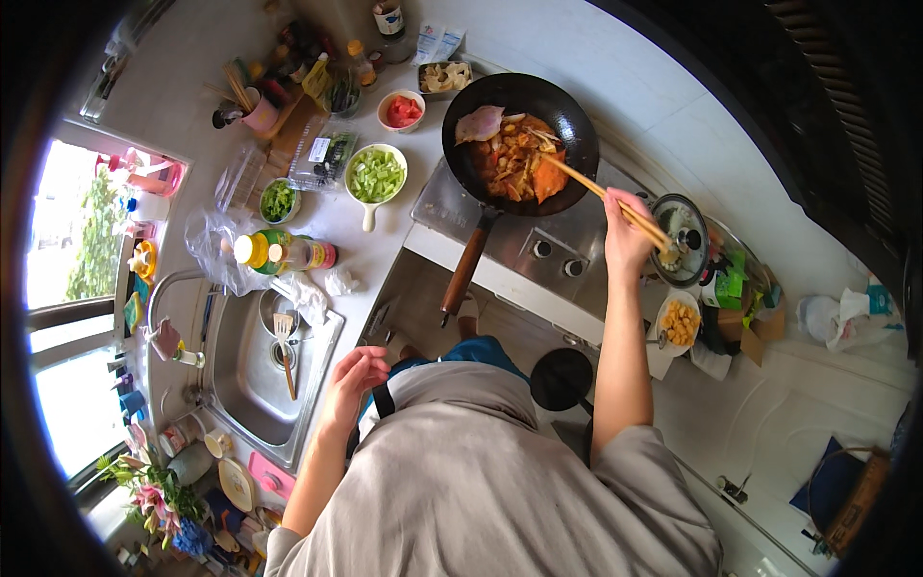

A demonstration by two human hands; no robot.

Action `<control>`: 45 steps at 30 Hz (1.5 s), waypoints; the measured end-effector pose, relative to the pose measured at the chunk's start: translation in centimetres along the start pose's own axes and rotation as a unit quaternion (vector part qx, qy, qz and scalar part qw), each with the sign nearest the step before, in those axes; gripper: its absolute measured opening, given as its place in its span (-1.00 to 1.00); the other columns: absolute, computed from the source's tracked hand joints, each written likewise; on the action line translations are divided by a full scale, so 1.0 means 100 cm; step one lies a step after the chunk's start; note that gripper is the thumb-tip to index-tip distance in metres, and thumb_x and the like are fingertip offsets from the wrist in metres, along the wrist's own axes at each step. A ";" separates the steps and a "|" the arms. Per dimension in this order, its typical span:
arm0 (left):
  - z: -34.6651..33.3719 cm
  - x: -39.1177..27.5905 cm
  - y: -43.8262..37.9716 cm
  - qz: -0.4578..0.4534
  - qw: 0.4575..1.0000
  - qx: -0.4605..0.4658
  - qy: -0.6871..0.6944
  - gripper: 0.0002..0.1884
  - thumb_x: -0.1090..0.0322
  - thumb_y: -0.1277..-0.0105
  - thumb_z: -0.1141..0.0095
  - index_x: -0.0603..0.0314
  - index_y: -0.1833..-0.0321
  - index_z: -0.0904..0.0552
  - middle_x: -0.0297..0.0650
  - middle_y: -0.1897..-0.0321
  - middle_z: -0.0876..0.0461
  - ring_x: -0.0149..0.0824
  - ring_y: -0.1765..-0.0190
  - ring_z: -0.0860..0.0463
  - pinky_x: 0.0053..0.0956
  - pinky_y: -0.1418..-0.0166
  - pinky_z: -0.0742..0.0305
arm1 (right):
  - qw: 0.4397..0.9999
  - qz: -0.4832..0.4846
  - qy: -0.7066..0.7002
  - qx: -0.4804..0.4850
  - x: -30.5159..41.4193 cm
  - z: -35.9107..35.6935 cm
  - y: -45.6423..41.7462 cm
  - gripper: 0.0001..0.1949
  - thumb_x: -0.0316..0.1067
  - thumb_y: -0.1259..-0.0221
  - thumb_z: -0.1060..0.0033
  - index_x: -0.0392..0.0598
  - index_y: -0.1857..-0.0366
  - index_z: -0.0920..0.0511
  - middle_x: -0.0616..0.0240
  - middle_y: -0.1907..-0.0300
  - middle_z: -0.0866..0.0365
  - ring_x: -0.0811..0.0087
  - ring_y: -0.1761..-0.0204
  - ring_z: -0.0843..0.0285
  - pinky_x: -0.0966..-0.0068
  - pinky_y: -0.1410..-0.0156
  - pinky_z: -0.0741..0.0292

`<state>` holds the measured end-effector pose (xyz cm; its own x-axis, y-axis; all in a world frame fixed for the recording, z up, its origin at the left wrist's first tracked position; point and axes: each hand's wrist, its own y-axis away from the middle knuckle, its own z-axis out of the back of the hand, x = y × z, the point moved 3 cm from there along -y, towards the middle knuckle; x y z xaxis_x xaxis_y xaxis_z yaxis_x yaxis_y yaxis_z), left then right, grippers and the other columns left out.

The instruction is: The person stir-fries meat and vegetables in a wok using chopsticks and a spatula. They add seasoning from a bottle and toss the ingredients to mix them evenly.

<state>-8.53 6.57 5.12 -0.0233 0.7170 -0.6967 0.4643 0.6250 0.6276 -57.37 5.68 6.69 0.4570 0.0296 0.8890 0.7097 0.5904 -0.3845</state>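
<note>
My right hand (627,234) grips a pair of long wooden chopsticks (591,189) above the stove. Their tips reach into a black wok (580,126) and meet an orange, shell-like piece (550,178) in the food. Around it lies reddish-brown stir-fried food (508,155), with a broad pale pinkish piece (479,124) near the wok's far left side. The wok's wooden handle (467,267) points back towards me, untouched by either hand. My left hand (358,375) holds nothing; its fingers are loosely bent in front of my waist, near the sink's edge.
Left of the stove stand a white pan of chopped green vegetables (376,174), a bowl of red pieces (402,112) and bottles (281,252). A spatula (285,353) lies in the sink (245,389). Right are a glass-lidded pot (681,216) and a bowl of yellow pieces (679,323).
</note>
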 end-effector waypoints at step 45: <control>-0.085 -0.026 -0.036 0.012 0.969 0.147 -0.199 -0.67 0.09 -0.60 0.06 0.20 -0.08 -0.61 -0.29 0.28 -0.66 -0.40 0.20 -0.63 -0.44 0.02 -0.54 | 0.874 -0.148 0.462 0.031 -0.186 0.161 0.197 -0.78 -0.41 -0.13 -0.34 -0.02 0.12 -0.67 0.26 -0.07 -0.51 0.21 -0.23 -0.44 0.21 -0.29 -0.48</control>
<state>-17.70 5.10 7.58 0.3071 0.5187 -0.7979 0.6931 0.4527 0.5610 -60.53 29.71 -13.39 0.5159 -0.7795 0.3552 0.8532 0.5048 -0.1313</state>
